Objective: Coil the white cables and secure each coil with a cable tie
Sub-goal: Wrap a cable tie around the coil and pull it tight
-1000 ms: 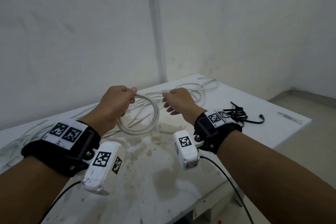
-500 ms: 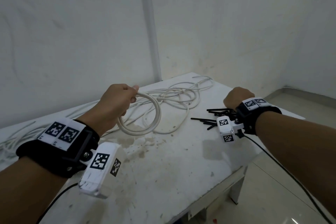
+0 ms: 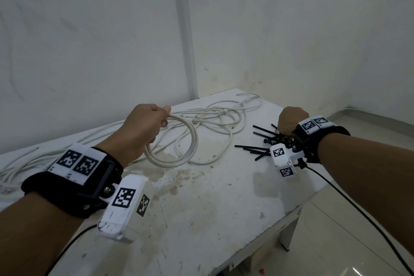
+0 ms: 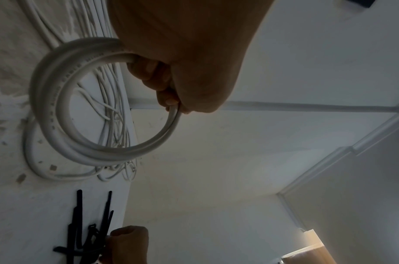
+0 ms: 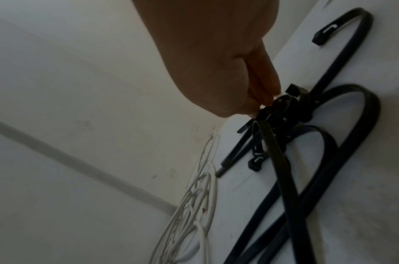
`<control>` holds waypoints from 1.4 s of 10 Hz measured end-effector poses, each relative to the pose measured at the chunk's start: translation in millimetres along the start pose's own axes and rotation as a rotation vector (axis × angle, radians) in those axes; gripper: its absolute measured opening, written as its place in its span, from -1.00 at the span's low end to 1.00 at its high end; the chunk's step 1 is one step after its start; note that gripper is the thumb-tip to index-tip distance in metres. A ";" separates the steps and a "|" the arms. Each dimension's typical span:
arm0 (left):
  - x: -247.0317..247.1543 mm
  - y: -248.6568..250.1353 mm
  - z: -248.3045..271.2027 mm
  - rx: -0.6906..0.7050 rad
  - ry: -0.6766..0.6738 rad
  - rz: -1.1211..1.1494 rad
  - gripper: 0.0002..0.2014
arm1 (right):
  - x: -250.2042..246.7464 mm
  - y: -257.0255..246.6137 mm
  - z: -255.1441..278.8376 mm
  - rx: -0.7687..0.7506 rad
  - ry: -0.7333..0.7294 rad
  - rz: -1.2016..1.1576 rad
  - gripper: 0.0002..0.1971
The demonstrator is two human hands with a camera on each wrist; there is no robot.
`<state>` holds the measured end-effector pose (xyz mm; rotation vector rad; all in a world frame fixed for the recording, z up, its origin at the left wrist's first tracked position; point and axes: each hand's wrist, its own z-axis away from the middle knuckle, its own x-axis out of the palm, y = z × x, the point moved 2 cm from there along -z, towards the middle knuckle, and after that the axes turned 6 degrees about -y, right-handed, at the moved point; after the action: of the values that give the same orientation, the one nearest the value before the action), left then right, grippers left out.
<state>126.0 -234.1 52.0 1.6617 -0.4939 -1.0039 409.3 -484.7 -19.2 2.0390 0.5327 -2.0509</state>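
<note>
Coiled white cable [image 3: 179,148], wound into a few stacked loops, is held upright above the table [image 3: 212,204] at about 10 o'clock from the table's centre, its lowest arc touching or just above the stained surface. The coil is clenched at its top by the left hand [image 3: 143,127], fingers curled round the bundled strands. A second earlier the right hand [image 3: 290,119] was at the coil beside the left; it has since been moved away to about 2 o'clock, where a heap of black cable ties [image 3: 264,143] lies near the table's right edge. In the right wrist view the fingertips [image 5: 265,92] are pinched on the head end of one cable tie [image 5: 275,142] in the heap, though it has not been lifted clear. Coiling of this cable therefore appears finished, and fastening is judged to be the step in hand. Loose white cables [image 3: 226,116] are spread behind the coil at 12 o'clock, and more are bunched along the wall at 9 o'clock, uncoiled.
</note>
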 end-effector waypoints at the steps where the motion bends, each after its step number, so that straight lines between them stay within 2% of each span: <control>1: -3.9 0.5 2.4 0.001 0.005 0.004 -0.71 | 5.8 3.3 0.1 -0.006 -0.042 0.035 -0.76; 3: -13.8 -0.4 5.2 0.008 0.030 0.000 -0.71 | -0.6 -5.3 4.0 0.042 0.035 0.044 -0.71; 4: -15.1 -0.8 5.3 0.010 0.035 0.006 -0.72 | -7.2 -6.6 4.9 0.037 -0.027 0.015 -0.76; 5: -13.1 -0.1 5.8 0.012 0.027 0.010 -0.72 | -5.9 -3.5 2.8 -0.027 -0.122 0.091 -0.69; 7: -12.4 0.1 7.3 0.006 0.024 0.019 -0.70 | -9.9 -12.6 11.1 -0.060 -0.140 0.207 -0.59; 11: -17.6 -1.6 10.0 0.006 0.037 0.024 -0.72 | -9.0 -17.7 16.8 -0.007 -0.069 0.042 -0.67; 14: -20.2 -4.6 9.8 -0.001 0.032 0.026 -0.71 | -13.1 -28.1 11.8 0.175 0.068 -0.110 -0.72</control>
<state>106.0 -223.2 54.5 1.6642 -0.4932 -0.9574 387.8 -465.1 -3.2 2.2315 0.5039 -2.1674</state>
